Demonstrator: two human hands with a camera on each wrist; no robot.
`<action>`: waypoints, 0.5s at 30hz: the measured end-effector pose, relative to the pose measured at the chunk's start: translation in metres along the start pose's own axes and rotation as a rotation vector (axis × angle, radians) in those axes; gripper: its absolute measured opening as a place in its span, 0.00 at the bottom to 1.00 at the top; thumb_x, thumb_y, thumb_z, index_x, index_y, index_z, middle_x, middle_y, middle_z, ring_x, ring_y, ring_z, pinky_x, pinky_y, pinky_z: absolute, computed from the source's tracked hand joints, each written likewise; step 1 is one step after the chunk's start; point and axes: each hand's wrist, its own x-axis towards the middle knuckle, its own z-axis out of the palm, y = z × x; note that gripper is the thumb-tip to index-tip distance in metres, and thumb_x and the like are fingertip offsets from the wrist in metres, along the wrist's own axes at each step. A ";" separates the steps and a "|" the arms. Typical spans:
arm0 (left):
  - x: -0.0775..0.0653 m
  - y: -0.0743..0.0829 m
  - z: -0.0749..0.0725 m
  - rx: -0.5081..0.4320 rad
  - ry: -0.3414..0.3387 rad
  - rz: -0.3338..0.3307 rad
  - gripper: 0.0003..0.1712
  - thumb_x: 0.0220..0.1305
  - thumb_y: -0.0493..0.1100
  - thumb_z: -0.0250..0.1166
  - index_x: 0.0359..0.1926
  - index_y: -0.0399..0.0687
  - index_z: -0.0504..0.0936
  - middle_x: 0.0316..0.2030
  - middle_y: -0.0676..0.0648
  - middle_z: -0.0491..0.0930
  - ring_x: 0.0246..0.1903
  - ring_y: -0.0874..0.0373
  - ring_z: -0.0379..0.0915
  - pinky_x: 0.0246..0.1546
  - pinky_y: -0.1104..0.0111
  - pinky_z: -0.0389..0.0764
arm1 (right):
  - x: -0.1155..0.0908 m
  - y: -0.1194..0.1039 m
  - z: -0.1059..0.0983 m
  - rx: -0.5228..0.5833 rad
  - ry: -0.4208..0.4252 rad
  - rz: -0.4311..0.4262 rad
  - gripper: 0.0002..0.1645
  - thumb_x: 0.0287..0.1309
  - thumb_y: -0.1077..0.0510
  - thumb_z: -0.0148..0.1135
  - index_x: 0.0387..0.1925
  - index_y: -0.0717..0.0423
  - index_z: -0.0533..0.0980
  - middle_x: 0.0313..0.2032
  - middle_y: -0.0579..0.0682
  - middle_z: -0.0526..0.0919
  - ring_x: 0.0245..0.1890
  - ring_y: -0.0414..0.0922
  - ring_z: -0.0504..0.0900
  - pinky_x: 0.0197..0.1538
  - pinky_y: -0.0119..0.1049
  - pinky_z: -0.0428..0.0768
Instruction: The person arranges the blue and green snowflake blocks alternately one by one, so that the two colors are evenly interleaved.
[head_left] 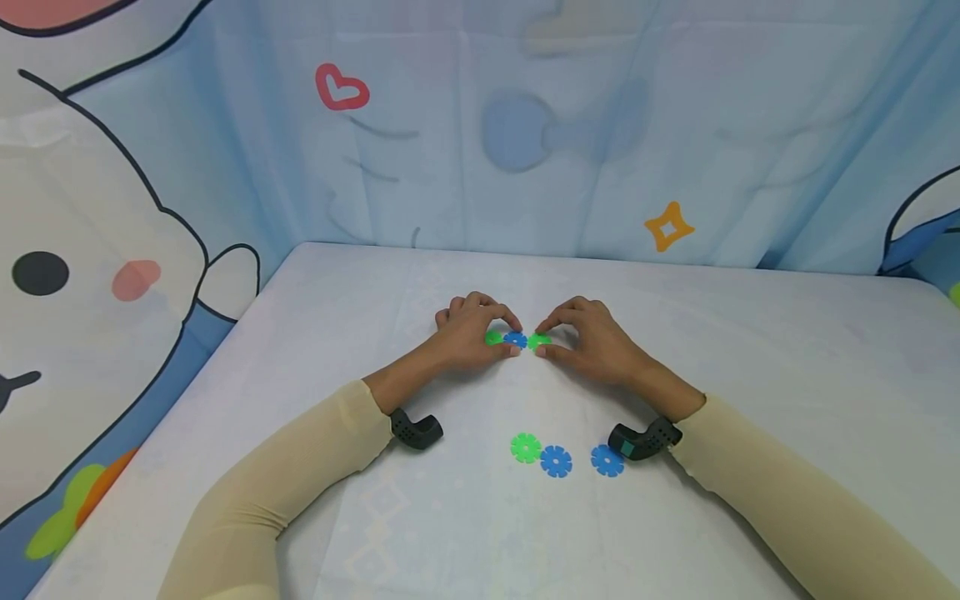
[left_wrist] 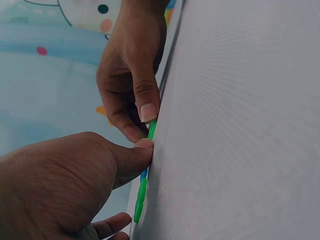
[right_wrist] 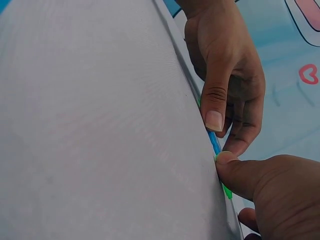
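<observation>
In the head view a short row of notched plastic discs lies flat on the white cloth: a green disc (head_left: 492, 337), a blue disc (head_left: 515, 340) and another green disc (head_left: 538, 341). My left hand (head_left: 474, 333) pinches the blue disc between thumb and forefinger, and the left-hand green disc sits partly under its palm side. With thumb and forefinger, my right hand (head_left: 596, 343) pinches the right-hand green disc at its edge. Both wrist views show the row edge-on, low against the cloth. Whether the discs interlock cannot be made out.
Nearer the front lie a loose green disc (head_left: 526, 448), a blue disc (head_left: 557, 462) close beside it, and a second blue disc (head_left: 607, 461) next to the right wrist's black camera (head_left: 643, 439). A printed curtain (head_left: 465, 150) hangs behind the table's far edge.
</observation>
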 end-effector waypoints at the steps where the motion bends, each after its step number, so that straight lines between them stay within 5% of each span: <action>1: 0.000 0.000 0.000 0.003 0.000 -0.002 0.16 0.64 0.58 0.66 0.52 0.67 0.81 0.67 0.44 0.62 0.68 0.41 0.51 0.64 0.42 0.53 | 0.000 0.000 0.000 0.000 -0.001 0.004 0.17 0.57 0.50 0.71 0.47 0.51 0.84 0.54 0.57 0.76 0.60 0.59 0.69 0.61 0.59 0.67; 15: 0.001 0.000 0.001 0.007 0.001 0.003 0.16 0.64 0.58 0.66 0.51 0.68 0.81 0.67 0.44 0.63 0.68 0.42 0.51 0.64 0.42 0.53 | 0.001 0.001 0.000 0.008 -0.004 0.005 0.17 0.56 0.50 0.71 0.47 0.49 0.84 0.52 0.56 0.77 0.59 0.58 0.69 0.60 0.59 0.68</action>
